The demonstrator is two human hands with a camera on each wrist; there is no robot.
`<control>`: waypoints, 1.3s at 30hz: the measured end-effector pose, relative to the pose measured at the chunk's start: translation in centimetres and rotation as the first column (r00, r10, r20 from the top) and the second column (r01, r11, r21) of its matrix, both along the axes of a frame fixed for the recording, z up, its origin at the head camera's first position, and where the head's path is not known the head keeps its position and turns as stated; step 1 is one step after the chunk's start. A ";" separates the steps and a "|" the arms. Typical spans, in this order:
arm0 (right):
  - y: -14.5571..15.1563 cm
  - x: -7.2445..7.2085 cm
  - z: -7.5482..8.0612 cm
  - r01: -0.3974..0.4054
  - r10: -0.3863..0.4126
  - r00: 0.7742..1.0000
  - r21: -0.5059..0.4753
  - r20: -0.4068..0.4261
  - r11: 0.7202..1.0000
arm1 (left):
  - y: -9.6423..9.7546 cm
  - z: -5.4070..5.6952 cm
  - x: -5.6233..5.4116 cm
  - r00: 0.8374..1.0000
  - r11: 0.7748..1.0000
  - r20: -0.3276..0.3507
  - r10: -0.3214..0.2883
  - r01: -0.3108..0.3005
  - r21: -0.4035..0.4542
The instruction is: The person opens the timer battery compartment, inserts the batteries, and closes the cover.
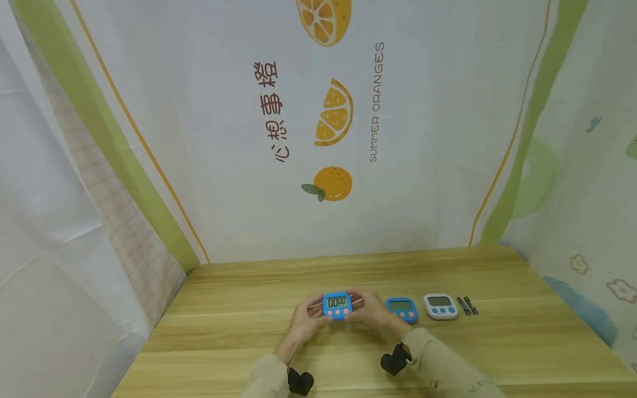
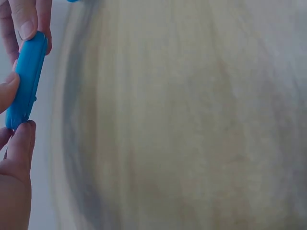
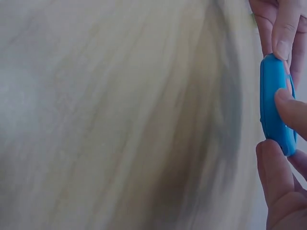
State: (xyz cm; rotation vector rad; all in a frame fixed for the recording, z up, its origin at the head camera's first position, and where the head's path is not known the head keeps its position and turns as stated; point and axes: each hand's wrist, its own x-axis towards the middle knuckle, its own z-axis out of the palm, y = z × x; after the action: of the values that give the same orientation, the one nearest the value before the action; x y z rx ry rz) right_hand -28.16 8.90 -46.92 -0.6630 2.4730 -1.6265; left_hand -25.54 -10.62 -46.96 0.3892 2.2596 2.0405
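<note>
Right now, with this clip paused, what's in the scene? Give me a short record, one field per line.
Held item: blue rounded digital timer, zeros on its screen
Left hand: holds the timer's left side
Right hand: holds its right side
Other timers: second blue rounded timer, white rounded timer with blue buttons
Far right: two small dark cylindrical batteries
Surface: wood-grain table
Backdrop: white orange-print cloth
</note>
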 end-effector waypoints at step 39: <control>-0.8 -0.8 -1.7 0.081 -0.088 0.995 0.144 0.044 0.986 | 0.2 -1.4 -0.8 0.996 0.964 0.022 0.091 -0.083 -0.252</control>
State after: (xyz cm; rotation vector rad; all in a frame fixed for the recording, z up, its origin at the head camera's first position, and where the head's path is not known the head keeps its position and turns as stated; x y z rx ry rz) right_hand -28.94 8.10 -48.64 -0.4994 2.5829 -1.4567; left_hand -26.30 -10.40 -48.36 0.2386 2.5145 1.7484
